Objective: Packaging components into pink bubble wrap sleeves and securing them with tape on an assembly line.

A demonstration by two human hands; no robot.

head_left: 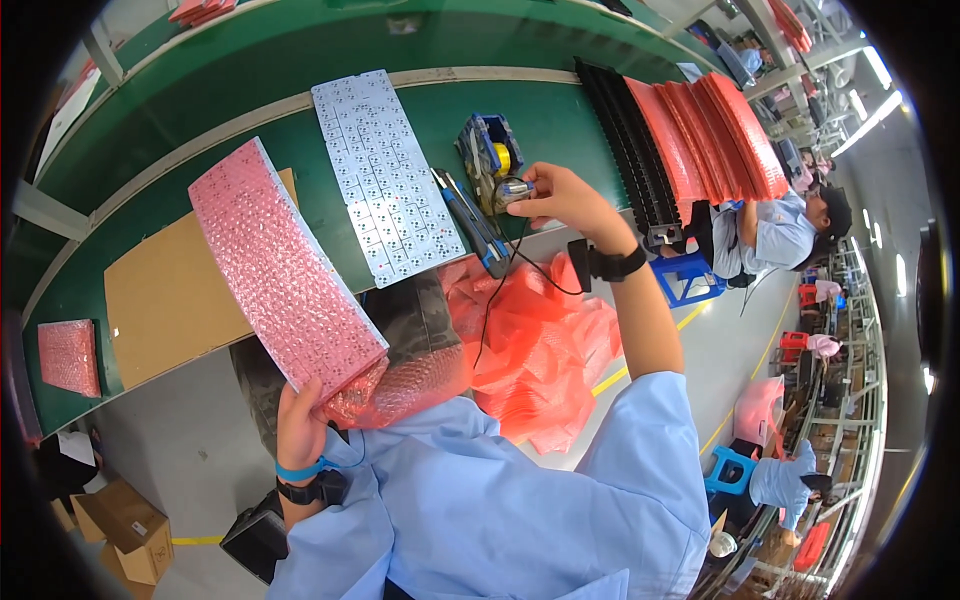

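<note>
My left hand (301, 428) grips the lower end of a pink bubble-wrap bag (275, 265), with the edge of a white panel showing along its right side. Loose wrap bunches below it, across my lap. A bare white keyboard circuit board (385, 180) lies on the green bench to the right. My right hand (570, 203) is pinched at a small clear, shiny thing, too small to name, at the near end of a tape dispenser (488, 150) with a yellow roll. Beside the dispenser lies a blue-and-black utility knife (475, 225).
A cardboard sheet (180, 285) and a small pink wrapped packet (68, 358) lie at the left. Black slotted racks (628, 150) and red bubble bags (705, 140) stand at the right. Loose pink wrap (540, 350) hangs at the bench edge. A co-worker (775, 230) sits at the right.
</note>
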